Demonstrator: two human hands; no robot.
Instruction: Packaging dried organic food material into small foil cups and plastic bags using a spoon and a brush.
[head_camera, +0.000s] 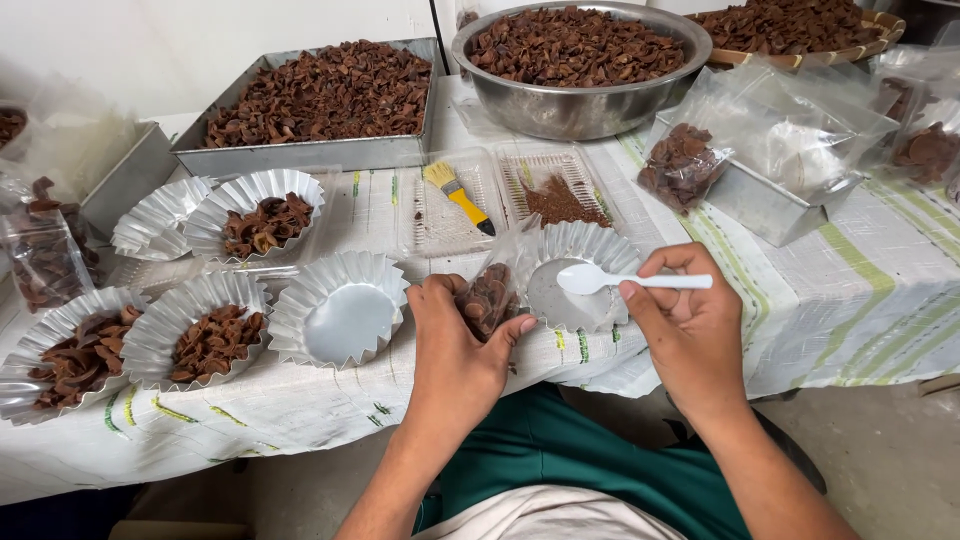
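The left hand (455, 345) is closing around a small clear bag (490, 297) full of brown dried pieces, holding it up at the table's near edge. The thumb is sitting on one side of the bag and the fingers are wrapping the other side. The right hand (688, 335) is pinching a white plastic spoon (625, 281) by its handle — the spoon's round end is pointing left, toward the bag, and is hanging just over an empty silver foil cup (575, 275). The bag and the spoon are very near each other, but I cannot tell if they are touching.

To the left, another empty foil cup (340, 310) is sitting just beside the left hand. More foil cups (210, 340) with brown pieces in them are lying farther left. Behind the hands, a clear plastic tray (500, 195) is holding a little brush with a yellow handle (458, 195) and some brown crumbs. Farther back, a big metal bowl (580, 105) and a flat metal pan (320, 155) are standing heaped with the same brown pieces. On the right, clear bags (790, 130) are lying over a small metal box — well apart from the spoon. A white cloth with green stripes (850, 290) is covering the table.
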